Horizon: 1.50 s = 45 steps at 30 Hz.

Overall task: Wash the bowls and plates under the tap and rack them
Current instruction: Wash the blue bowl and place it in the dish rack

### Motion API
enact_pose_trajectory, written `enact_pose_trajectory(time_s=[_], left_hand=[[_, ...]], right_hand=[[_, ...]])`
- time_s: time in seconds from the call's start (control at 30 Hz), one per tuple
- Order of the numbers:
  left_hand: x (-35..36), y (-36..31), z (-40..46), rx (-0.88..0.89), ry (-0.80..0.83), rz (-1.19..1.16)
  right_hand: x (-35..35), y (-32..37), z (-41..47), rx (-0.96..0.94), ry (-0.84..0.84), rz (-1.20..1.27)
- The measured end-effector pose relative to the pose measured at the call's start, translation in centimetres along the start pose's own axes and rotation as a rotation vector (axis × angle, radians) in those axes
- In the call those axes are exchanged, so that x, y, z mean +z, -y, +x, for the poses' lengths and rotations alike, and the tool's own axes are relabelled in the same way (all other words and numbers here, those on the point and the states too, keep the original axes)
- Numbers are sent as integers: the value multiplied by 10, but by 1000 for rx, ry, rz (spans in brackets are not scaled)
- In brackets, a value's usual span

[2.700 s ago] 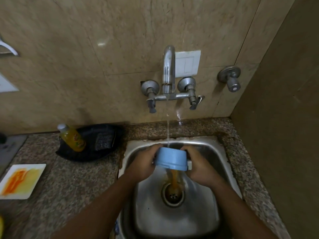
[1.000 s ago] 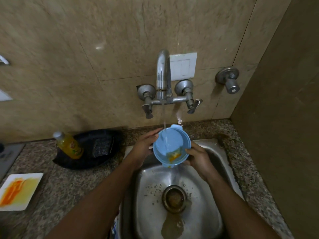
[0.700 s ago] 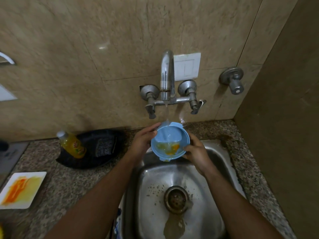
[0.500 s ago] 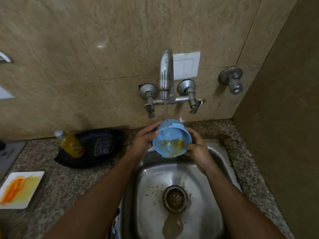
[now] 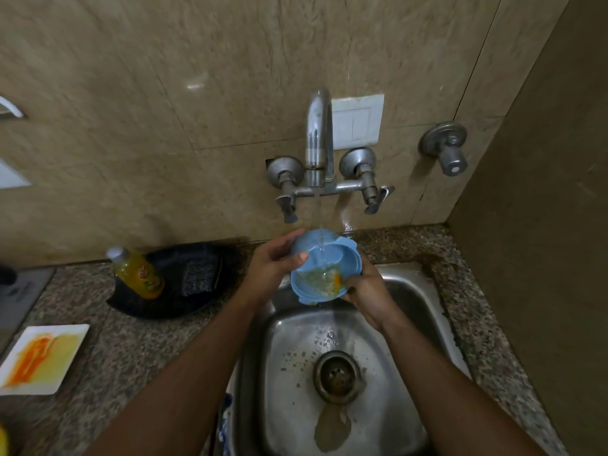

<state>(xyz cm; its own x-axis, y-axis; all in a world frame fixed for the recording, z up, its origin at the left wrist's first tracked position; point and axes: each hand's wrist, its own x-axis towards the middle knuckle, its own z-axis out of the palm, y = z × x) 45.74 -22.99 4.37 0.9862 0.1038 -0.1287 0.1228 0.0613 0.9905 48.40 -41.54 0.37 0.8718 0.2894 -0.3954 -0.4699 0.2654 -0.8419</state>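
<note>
Item: round light-blue plastic bowl, tilted under the running steel tap, above my steel sink; orange residue pooled inside. My left hand clasps its left rim; my right hand clasps its lower right edge.

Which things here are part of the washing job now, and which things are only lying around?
Part of the job:
- blue bowl, held by the left hand and right hand
- tap, water running into the bowl
- sink
- white plate with orange smears, waiting on the counter

Lying around:
- yellow bottle
- black tray with a scrub pad
- wall switch
</note>
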Motion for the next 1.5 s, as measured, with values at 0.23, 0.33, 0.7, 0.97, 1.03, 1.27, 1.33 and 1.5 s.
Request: enact_pose_trajectory(time_s=[0.23, 0.33, 0.7, 0.97, 1.03, 1.27, 1.33, 1.5], left_hand=[[-19, 14, -9, -21, 236, 222], [-22, 24, -16, -49, 280, 309], [-17, 43, -31, -57, 254, 362], [18, 56, -12, -418, -15, -16], [24, 63, -7, -487, -91, -71], [49, 52, 16, -322, -276, -50], [48, 53, 20, -313, -262, -18], [47, 48, 22, -312, -275, 23]], right_hand=[[-19, 1, -10, -184, -87, -383], [-23, -5, -19, -229, -50, -442], [-25, -25, -30, -234, -111, -653], [-14, -19, -11, 174, -241, -275], [-12, -12, -15, 215, -176, -172], [-23, -10, -8, -185, -397, -885], [-25, -12, -12, -548, -479, -1174], [-15, 2, 7, -550, -245, -1801]])
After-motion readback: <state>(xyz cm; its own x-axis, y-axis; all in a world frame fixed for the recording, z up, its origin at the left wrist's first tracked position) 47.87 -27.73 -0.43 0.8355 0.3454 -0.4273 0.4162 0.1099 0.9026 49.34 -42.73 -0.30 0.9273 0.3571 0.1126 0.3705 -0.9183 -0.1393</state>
